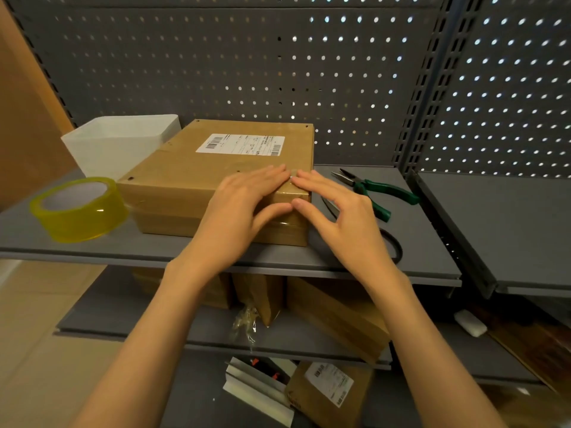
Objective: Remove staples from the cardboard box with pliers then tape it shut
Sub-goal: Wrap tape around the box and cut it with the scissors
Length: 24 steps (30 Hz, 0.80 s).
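A flat brown cardboard box (197, 174) with a white shipping label lies on the grey shelf (432, 242). My left hand (244, 208) and my right hand (336, 217) press with straight fingers on the box's near right corner, fingertips almost meeting over a strip of clear tape there. Both thumbs lie against the box's front side. A yellowish roll of tape (78, 210) stands on the shelf left of the box. Green-handled pliers (374, 189) lie on the shelf right of the box, untouched.
Scissors (392, 245) lie by the shelf's front edge, partly hidden under my right hand. A white plastic bin (120, 143) stands behind the box at the left. Grey pegboard backs the shelf. More cardboard boxes (336, 316) sit on the lower shelves.
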Each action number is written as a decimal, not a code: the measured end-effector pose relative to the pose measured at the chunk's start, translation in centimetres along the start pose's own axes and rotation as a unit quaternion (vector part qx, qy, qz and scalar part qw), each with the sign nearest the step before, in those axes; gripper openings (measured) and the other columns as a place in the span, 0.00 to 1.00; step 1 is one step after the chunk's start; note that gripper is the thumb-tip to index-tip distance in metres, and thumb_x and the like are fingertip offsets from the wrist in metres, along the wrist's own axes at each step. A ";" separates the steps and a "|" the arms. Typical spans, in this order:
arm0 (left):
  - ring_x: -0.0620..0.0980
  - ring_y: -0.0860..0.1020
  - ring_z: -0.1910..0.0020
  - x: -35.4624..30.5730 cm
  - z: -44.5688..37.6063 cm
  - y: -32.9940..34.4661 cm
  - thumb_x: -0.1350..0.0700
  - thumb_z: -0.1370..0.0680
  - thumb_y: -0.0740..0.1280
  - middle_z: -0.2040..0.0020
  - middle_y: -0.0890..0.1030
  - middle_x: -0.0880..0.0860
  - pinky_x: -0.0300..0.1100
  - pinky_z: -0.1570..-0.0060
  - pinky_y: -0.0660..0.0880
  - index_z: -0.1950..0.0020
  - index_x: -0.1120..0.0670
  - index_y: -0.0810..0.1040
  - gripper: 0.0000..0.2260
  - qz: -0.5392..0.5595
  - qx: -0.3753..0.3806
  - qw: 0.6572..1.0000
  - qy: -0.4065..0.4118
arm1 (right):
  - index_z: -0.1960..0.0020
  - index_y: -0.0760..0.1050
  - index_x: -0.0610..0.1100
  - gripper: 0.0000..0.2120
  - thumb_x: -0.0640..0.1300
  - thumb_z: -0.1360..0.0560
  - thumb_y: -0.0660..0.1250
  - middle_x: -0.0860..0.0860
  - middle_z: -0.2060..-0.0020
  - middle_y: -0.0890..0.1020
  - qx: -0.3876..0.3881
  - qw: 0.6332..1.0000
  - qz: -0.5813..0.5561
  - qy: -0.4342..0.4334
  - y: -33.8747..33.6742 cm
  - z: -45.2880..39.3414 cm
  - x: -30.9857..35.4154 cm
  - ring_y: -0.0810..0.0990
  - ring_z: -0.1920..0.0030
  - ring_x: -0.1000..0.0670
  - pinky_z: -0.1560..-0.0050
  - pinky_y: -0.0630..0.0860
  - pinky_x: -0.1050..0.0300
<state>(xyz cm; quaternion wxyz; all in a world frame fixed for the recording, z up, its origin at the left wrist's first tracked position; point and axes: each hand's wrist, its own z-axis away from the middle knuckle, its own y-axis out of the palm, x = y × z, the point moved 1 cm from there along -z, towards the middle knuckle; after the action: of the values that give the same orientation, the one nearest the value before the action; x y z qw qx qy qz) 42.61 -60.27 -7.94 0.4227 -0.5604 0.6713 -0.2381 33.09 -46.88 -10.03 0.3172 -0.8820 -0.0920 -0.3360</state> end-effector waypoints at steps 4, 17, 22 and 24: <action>0.48 0.68 0.31 0.2 0.1 0.3 0.53 0.25 0.68 0.33 0.73 0.51 0.47 0.31 0.62 0.33 0.55 0.73 0.21 0.011 -0.027 1.000 0.001 | 0.38 0.76 0.47 0.17 0.45 0.26 0.68 0.54 0.39 0.77 -0.026 1.000 -0.014 -0.004 0.3 0.0 -0.3 0.69 0.33 0.58 0.35 0.70 0.54; 0.47 0.72 0.35 -0.7 0.8 0.0 0.54 0.28 0.71 0.39 0.78 0.51 0.42 0.29 0.57 0.38 0.57 0.77 0.20 0.053 -0.087 0.995 -0.020 | 0.33 0.70 0.49 0.21 0.48 0.25 0.66 0.54 0.33 0.71 0.011 1.000 -0.017 0.023 0.1 0.2 0.4 0.64 0.32 0.62 0.30 0.63 0.56; 0.44 0.71 0.35 0.8 2.8 -1.6 0.47 0.28 0.69 0.40 0.76 0.45 0.45 0.27 0.54 0.38 0.51 0.75 0.20 0.111 -0.205 0.964 -0.127 | 0.25 0.55 0.51 0.31 0.54 0.25 0.62 0.58 0.30 0.64 0.017 0.976 -0.183 0.119 -0.2 0.5 0.5 0.64 0.35 0.65 0.43 0.66 0.77; 0.48 0.70 0.34 2.5 3.8 -2.3 0.47 0.26 0.68 0.38 0.74 0.47 0.49 0.30 0.61 0.36 0.52 0.74 0.20 0.081 -0.291 0.929 -0.214 | 0.25 0.55 0.48 0.31 0.54 0.23 0.61 0.54 0.29 0.65 -0.002 0.962 -0.201 0.186 0.0 0.0 0.2 0.64 0.40 0.65 0.57 0.65 0.84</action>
<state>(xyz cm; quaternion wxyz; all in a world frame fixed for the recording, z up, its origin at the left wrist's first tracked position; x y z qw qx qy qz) 47.03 -62.67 -8.91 0.3927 -0.6406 0.6473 0.1284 33.26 -46.86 -9.87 0.2525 -0.7679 -0.2063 -0.5514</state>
